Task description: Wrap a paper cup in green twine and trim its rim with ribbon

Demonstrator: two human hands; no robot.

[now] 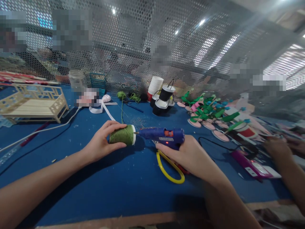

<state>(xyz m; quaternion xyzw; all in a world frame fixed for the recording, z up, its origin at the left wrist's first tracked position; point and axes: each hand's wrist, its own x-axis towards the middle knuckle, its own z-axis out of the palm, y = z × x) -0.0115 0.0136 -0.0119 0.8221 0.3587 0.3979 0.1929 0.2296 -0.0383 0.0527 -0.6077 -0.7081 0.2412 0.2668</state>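
Note:
My left hand (102,140) grips a small paper cup wrapped in green yarn (122,135), tipped on its side with its white rim to the right. A strand of the yarn runs from it back to a green yarn ball (121,95). In my right hand (186,154) is a blue hot glue gun (164,135) with a small red light on. Its nozzle tip is at the cup's white rim; whether it touches I cannot tell. Beneath my right hand lie yellow-handled scissors (169,171), partly hidden.
Black-wrapped cups (160,107) and a white cup stack (156,84) stand at the back. Green craft flowers on pink discs (220,135) crowd the right, near a purple power strip (252,167) and another person's hand (277,148). A wooden-stick model bed (35,106) and white cable (59,125) are left.

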